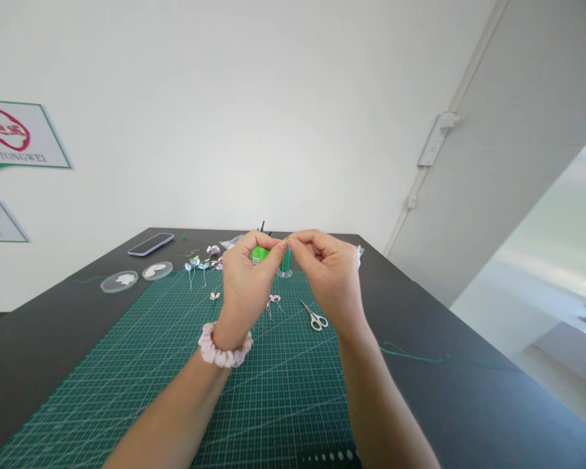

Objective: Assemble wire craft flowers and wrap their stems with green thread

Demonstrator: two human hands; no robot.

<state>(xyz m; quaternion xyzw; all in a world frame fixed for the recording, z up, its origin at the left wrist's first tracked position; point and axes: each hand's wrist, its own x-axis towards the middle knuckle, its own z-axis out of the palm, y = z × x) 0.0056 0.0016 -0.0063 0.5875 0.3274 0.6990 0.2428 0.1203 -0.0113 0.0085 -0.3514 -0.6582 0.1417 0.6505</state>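
Note:
My left hand (249,270), with a pale scrunchie (223,352) round its wrist, is raised over the mat with thumb and forefinger pinched together. Its fingertips meet those of my right hand (328,268), which is pinched as well. Whatever lies between the fingertips is too small to make out. Behind the hands stand a green spool (285,262) and a bright green box (259,254), both partly hidden. Below them, a pink wire-stemmed flower piece (274,299) and white-handled scissors (315,317) lie on the green cutting mat (176,378).
Blue wire-stemmed pieces (195,264) and a small cream piece (215,296) lie to the left. Two shallow dishes (120,281) with white bits and a phone (151,244) are farther left. Green thread (413,354) trails across the dark table (449,404) at right.

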